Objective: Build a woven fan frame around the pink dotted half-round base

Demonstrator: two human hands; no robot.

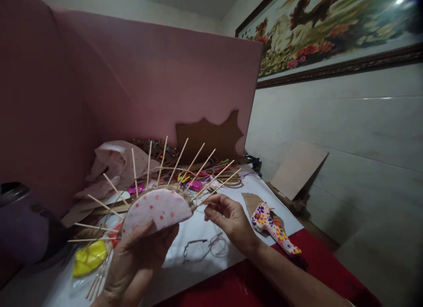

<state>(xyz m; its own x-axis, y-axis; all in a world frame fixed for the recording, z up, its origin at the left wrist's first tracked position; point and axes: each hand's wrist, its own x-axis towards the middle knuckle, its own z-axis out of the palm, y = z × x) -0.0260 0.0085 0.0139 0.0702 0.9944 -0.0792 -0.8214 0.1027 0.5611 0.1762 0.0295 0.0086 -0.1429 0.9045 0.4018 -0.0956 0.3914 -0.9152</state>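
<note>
My left hand (137,252) is closed on a half-round piece (158,208) covered in white cloth with red-orange dots, its thumb lying on the front face. Several thin wooden sticks (180,160) fan out from the curved edge. Brown twine (181,192) runs around their bases, and a loose strand arcs across the sticks. At the right end of the piece, my right hand (231,219) has thumb and fingers pinched together on what looks like a thin strand of the twine. The fingertips partly hide it.
A flower-patterned glue gun (276,227) lies on cardboard at the right. A grey cord (218,245) rests on the white table sheet (185,276). Bunched dotted cloth (114,164), a yellow packet (89,257) and coloured strands are behind and left. A brown cutout (206,139) leans against the pink partition.
</note>
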